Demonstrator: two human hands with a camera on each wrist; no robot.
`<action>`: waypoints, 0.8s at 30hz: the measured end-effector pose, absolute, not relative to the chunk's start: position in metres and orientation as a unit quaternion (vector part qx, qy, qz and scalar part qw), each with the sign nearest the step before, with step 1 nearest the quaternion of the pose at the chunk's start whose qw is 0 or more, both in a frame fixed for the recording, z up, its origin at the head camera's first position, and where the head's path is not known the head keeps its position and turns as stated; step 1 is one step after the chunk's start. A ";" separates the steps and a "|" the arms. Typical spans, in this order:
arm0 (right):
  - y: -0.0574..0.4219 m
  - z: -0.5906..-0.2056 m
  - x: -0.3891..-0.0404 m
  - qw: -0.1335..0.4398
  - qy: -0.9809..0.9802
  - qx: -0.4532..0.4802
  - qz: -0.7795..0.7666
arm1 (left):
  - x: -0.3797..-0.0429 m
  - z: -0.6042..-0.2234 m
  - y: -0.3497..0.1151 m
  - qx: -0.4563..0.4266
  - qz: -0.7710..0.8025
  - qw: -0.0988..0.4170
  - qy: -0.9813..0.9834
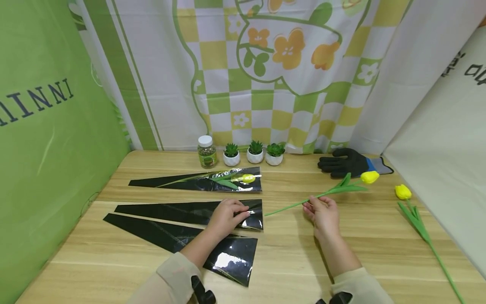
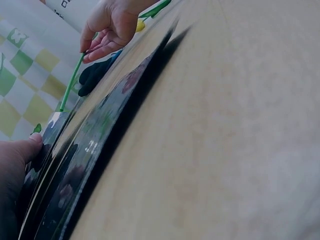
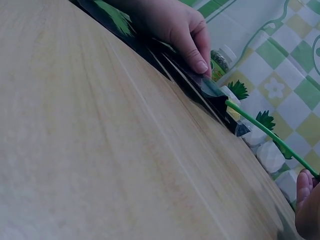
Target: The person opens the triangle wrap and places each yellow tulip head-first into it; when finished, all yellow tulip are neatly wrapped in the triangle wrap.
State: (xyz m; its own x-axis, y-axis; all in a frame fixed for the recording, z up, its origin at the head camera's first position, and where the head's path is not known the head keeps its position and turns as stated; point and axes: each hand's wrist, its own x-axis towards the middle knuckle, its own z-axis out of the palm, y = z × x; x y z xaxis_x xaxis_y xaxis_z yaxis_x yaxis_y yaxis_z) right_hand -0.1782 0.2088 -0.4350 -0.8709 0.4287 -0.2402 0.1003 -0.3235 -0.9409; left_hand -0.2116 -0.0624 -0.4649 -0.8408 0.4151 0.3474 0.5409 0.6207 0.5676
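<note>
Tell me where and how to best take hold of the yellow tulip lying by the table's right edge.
I'd pinch the tulip by its bare green stem, just below the leaves, coming from the left and above. That stretch is thin and well away from the bloom, with the white sheet nearby on the right probably leaving less room that side.

Along the table's point(image 1: 288, 257) far edge stand a jar point(image 1: 206, 154) and three plants point(image 1: 255, 155); a glove point(image 1: 346, 164) lies by the far right corner, a tulip point(image 1: 416, 222) along the right edge, three sleeves point(image 1: 178, 212) tapering leftward.
</note>
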 end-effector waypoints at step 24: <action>0.204 -0.439 -0.184 0.141 -0.559 -0.242 0.780 | -0.211 -0.467 -0.062 -0.265 -0.356 0.089 -0.892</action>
